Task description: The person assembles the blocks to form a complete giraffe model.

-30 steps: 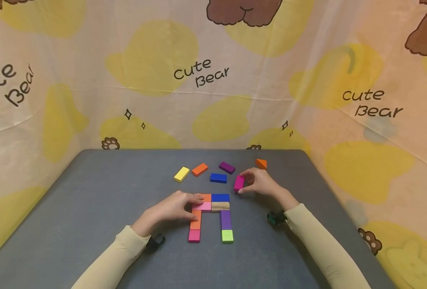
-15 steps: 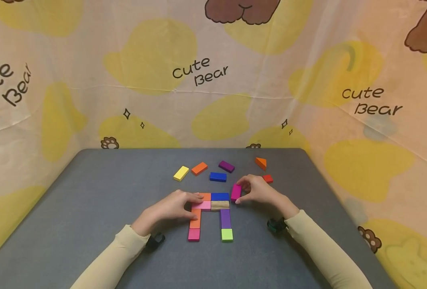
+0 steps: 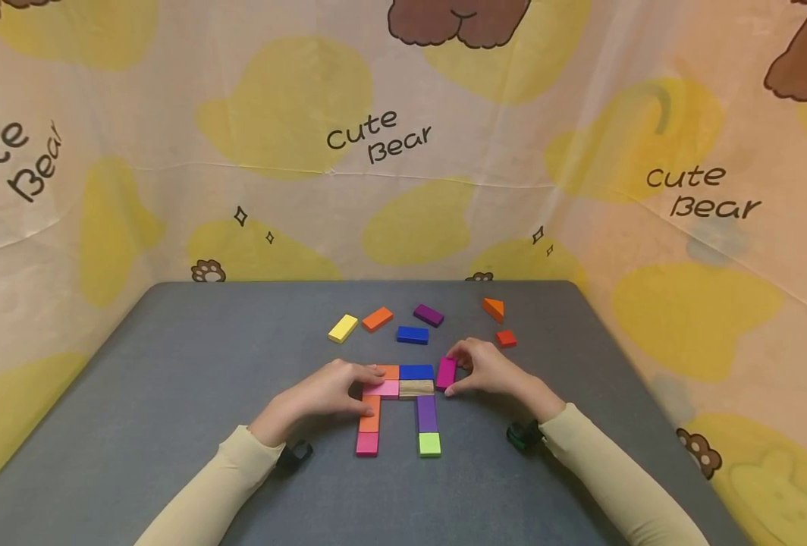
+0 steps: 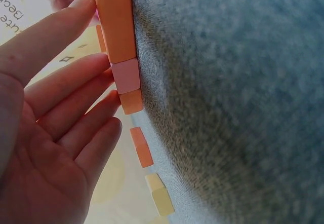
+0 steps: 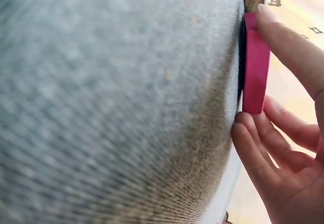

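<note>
My right hand (image 3: 491,369) pinches a magenta block (image 3: 447,374) between thumb and fingertips, at the right side of a flat arrangement of blocks. In the right wrist view the magenta block (image 5: 257,72) lies low over the cloth. My left hand (image 3: 324,389) rests at the arrangement's left side, its fairly straight fingers touching the pink block (image 3: 391,390) and the orange leg block (image 3: 369,422). The top rows also hold a blue block (image 3: 416,371) and a wood-grain block (image 3: 416,389). A purple block (image 3: 427,414) and a lime block (image 3: 429,445) form the right leg; a deep-pink block (image 3: 367,444) ends the left leg.
Behind the arrangement lie loose blocks: yellow (image 3: 343,328), orange (image 3: 378,319), dark purple (image 3: 428,315) and blue (image 3: 412,335). Farther right are an orange triangle (image 3: 494,309) and a small red block (image 3: 506,338). A printed curtain (image 3: 403,220) surrounds the grey table (image 3: 192,356).
My right hand has brought the magenta block nearer to me and slightly left, up beside the arrangement. The small red block has come into view behind that hand. My left hand stays in place.
</note>
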A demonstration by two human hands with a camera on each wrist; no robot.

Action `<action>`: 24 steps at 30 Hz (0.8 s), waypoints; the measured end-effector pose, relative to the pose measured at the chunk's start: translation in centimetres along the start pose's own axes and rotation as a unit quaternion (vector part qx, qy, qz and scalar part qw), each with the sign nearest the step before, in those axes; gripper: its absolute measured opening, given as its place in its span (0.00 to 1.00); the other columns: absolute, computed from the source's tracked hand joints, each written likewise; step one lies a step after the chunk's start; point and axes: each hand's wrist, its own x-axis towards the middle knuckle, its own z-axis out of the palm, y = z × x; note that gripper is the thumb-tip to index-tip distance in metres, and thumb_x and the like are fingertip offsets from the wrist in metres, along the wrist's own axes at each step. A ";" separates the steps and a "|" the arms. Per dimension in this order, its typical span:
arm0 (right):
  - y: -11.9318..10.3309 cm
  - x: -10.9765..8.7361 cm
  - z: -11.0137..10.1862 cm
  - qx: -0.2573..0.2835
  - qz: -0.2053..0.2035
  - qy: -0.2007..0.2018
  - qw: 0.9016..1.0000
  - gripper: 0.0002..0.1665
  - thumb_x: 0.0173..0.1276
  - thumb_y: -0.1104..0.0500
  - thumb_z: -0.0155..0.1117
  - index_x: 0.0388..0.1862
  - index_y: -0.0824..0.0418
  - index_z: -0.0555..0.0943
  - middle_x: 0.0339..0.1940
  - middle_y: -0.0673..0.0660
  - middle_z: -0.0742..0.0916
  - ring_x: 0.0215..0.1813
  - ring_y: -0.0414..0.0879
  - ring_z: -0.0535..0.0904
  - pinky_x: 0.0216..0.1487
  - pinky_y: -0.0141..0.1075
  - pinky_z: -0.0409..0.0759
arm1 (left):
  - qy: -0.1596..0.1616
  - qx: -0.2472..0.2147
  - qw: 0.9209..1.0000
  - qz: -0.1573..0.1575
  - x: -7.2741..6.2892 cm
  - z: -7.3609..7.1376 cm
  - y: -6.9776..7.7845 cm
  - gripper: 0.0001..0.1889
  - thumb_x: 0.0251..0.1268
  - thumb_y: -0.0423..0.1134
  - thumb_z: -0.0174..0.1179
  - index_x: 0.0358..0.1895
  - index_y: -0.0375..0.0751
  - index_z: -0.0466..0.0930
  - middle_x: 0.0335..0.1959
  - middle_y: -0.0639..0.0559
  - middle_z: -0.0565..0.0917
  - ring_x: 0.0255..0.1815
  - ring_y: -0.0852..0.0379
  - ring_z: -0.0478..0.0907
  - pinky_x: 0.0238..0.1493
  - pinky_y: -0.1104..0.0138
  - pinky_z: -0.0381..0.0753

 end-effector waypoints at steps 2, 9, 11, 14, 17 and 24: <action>-0.1 0.0 0.1 -0.004 -0.001 0.002 1.000 0.38 0.41 0.39 0.79 0.47 0.58 0.79 0.39 0.52 0.82 0.40 0.41 0.77 0.44 0.34 0.79 | 0.001 0.001 1.000 0.001 0.0 0.0 0.0 0.27 0.53 0.47 0.70 0.59 0.49 0.79 0.60 0.54 0.79 0.66 0.55 0.71 0.62 0.55 0.73; -0.3 0.0 0.3 -0.010 0.007 -0.003 1.000 0.39 0.40 0.40 0.80 0.47 0.58 0.77 0.39 0.50 0.81 0.41 0.41 0.76 0.47 0.36 0.79 | 0.002 0.000 1.000 -0.001 0.1 0.0 0.0 0.27 0.53 0.47 0.69 0.59 0.48 0.78 0.61 0.53 0.78 0.67 0.55 0.70 0.62 0.55 0.73; -0.3 0.0 0.4 -0.012 0.007 -0.004 1.000 0.39 0.40 0.40 0.80 0.47 0.58 0.77 0.39 0.50 0.81 0.41 0.41 0.76 0.47 0.36 0.79 | 0.001 -0.001 1.000 -0.001 0.1 0.0 0.0 0.27 0.53 0.47 0.69 0.59 0.49 0.78 0.61 0.53 0.78 0.67 0.55 0.70 0.62 0.55 0.73; -0.4 0.0 0.4 -0.017 0.002 -0.006 1.000 0.39 0.40 0.39 0.79 0.48 0.58 0.77 0.40 0.50 0.81 0.42 0.40 0.76 0.47 0.36 0.79 | 0.002 -0.002 1.000 0.001 0.0 0.1 0.0 0.27 0.53 0.47 0.69 0.59 0.48 0.78 0.61 0.53 0.78 0.66 0.55 0.71 0.62 0.56 0.73; -0.5 -0.1 0.5 -0.017 -0.006 -0.003 1.000 0.39 0.41 0.40 0.79 0.48 0.59 0.76 0.41 0.51 0.81 0.43 0.41 0.76 0.47 0.38 0.79 | 0.004 -0.003 1.000 0.004 0.0 0.1 -0.1 0.27 0.53 0.47 0.69 0.59 0.48 0.78 0.61 0.53 0.78 0.66 0.55 0.71 0.62 0.56 0.73; -0.6 -0.2 0.5 -0.018 0.002 -0.004 1.000 0.39 0.41 0.41 0.80 0.48 0.59 0.76 0.41 0.51 0.81 0.44 0.42 0.76 0.49 0.38 0.79 | 0.006 -0.003 1.000 0.005 0.0 0.1 -0.1 0.27 0.53 0.47 0.70 0.59 0.48 0.79 0.60 0.53 0.78 0.66 0.55 0.71 0.62 0.56 0.73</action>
